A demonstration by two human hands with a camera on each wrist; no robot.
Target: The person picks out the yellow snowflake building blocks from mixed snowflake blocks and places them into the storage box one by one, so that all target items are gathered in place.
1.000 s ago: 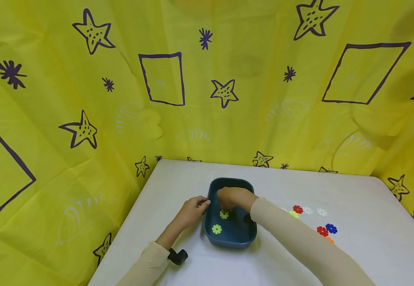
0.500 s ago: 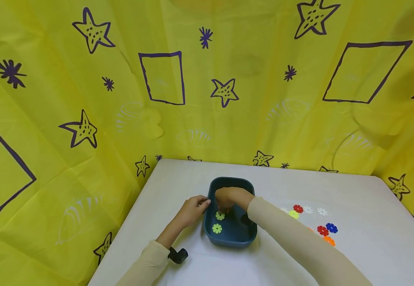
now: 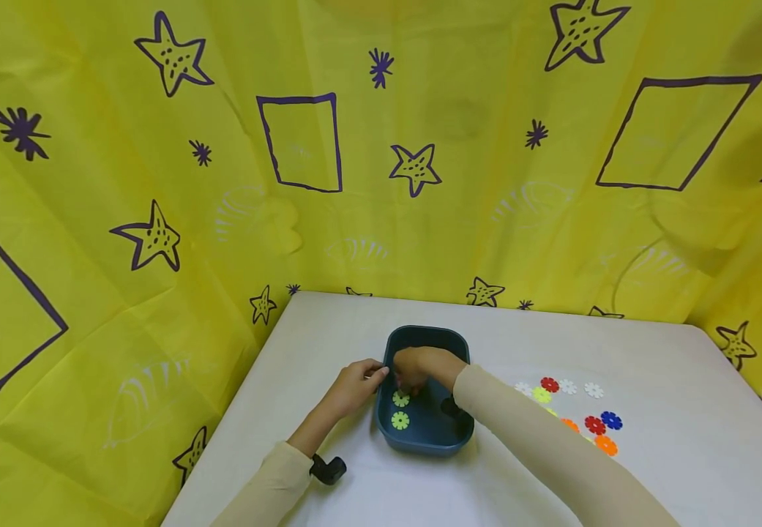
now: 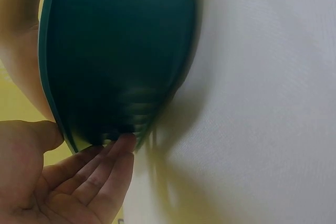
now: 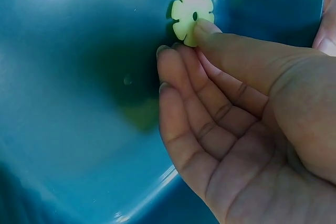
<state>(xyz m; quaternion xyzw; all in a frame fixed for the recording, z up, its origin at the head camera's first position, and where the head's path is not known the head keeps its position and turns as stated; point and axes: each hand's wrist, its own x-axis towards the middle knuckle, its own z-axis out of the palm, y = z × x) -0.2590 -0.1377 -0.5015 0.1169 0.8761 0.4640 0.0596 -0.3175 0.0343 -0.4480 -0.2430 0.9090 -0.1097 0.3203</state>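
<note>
A dark blue-green plastic tub [image 3: 423, 439] stands on the table. My left hand [image 3: 353, 389] holds its left wall; in the left wrist view the thumb is at the rim and the fingers [image 4: 105, 174] lie along the outside. Inside the tub, my right hand [image 3: 416, 367] has its thumb on a pale yellow-green snowflake disc [image 5: 191, 14], fingers curled beneath the thumb. That snowflake disc [image 3: 400, 400] is near the left wall. A second yellow-green snowflake disc [image 3: 400, 421] lies on the tub floor just nearer to me.
Several loose snowflake discs lie on the white table to the right, among them a red disc [image 3: 595, 425], a blue disc [image 3: 612, 420], an orange disc [image 3: 606, 445] and a white disc [image 3: 594, 390]. A yellow patterned curtain [image 3: 354, 219] hangs behind and at the sides.
My right hand has shifted left inside the tub, and the yellow-green disc at its fingertips has moved left, almost in line with the other one. The left hand stays on the tub wall.
</note>
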